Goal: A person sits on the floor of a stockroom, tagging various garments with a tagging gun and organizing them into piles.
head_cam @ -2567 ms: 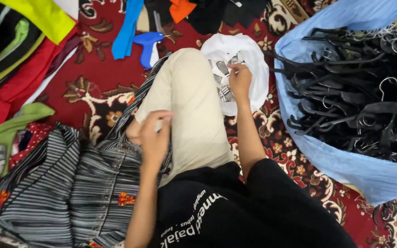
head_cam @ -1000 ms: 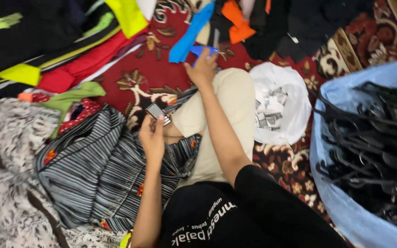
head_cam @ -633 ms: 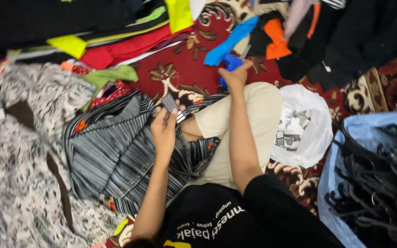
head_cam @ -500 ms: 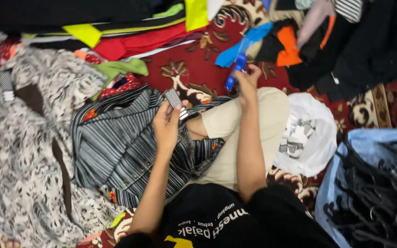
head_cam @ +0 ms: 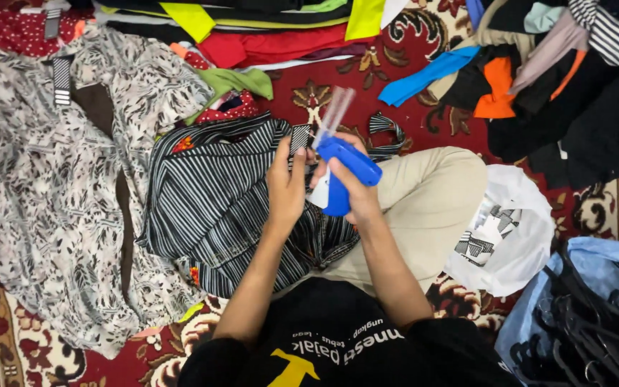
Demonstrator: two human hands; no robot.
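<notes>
Left hand (head_cam: 286,188) pinching striped tag (head_cam: 299,137) upright against striped garment (head_cam: 216,201), right hand (head_cam: 351,188) clamped on blue tagging gun (head_cam: 344,172), needle end aimed at tag for alignment.

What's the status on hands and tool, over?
Left hand pinching small striped card tag. Right hand gripping blue plastic tagging gun, nozzle up beside tag. Black-and-white striped garment beneath, on lap. Nothing between gun and tag.

The blue tagging gun (head_cam: 345,175) looks smooth glossy plastic with a clear tip, the black-and-white striped garment (head_cam: 216,208) soft matt cloth, the white bag (head_cam: 521,247) thin shiny plastic.
</notes>
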